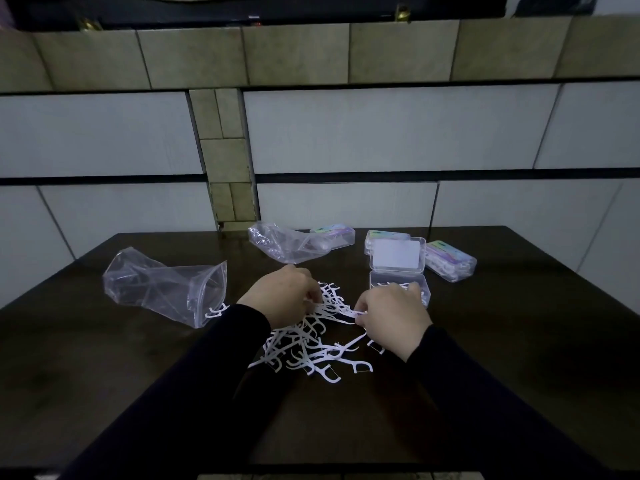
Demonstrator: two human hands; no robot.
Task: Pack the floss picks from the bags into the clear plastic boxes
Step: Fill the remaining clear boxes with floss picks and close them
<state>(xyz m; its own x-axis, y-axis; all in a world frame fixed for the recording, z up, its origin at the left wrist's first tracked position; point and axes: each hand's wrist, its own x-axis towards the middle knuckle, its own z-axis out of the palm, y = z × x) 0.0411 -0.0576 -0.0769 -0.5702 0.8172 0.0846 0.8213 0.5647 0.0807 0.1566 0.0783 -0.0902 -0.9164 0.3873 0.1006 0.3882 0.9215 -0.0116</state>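
Step in hand: gathering loose picks for boxing. Both hands work at the far edge of the floss pick pile (313,344) spilled on the dark worktop (104,393). The left hand (282,294) has its fingers curled down into the picks; it seems to pinch a few, though the exact grasp is hidden under the knuckles. The right hand (393,315) pinches one or more picks between thumb and fingertips, just in front of the open box (398,289).

Next move, as a judgement: align the picks into a small bundle, then lay them flat in the open box (its lid (397,255) is tipped back, so the way in is free).

Containers:
- open box: a few picks already inside, far from full.
- three closed boxes (450,259) behind and beside it, with coloured labels; the rightmost shows picks inside, the others cannot be told.
- near bag (162,285) at left, almost emptied, one pick lying at its mouth.
- far bag (284,244), crumpled, looks empty.

Most picks are not yet packed.
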